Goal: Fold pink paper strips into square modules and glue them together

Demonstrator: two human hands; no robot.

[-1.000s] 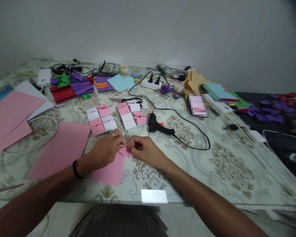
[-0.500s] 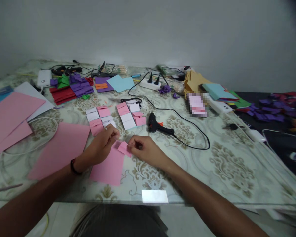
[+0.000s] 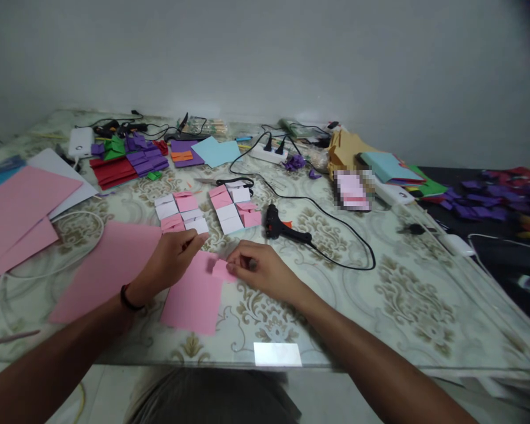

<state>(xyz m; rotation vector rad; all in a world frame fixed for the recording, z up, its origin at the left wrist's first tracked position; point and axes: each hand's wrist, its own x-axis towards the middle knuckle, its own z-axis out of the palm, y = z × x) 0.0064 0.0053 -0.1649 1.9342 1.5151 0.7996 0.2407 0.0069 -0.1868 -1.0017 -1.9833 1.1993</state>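
My right hand (image 3: 262, 270) pinches a small pink folded paper piece (image 3: 221, 270) between thumb and fingers, over the corner of a pink paper sheet (image 3: 192, 303). To its left, my left hand (image 3: 170, 259) is closed, thumb and fingertips pressed together; whatever it may hold is hidden. It hovers over the pink sheets, apart from the folded piece. Just beyond it lies a pink-and-white checkered paper panel (image 3: 181, 212), with a second checkered panel (image 3: 231, 217) to the right. A larger pink sheet (image 3: 110, 265) lies partly under my left wrist.
A black glue gun (image 3: 288, 228) with its cord lies right of the panels. Scissors (image 3: 232, 181) and a power strip (image 3: 269, 153) are behind. Folded purple papers (image 3: 146, 159) lie back left; coloured sheets (image 3: 391, 166) are stacked right. A white card (image 3: 277, 354) sits at the front edge.
My left hand has drawn back slightly to the left, away from the folded pink piece. My right hand keeps its pinch on the piece, which now appears tilted differently.
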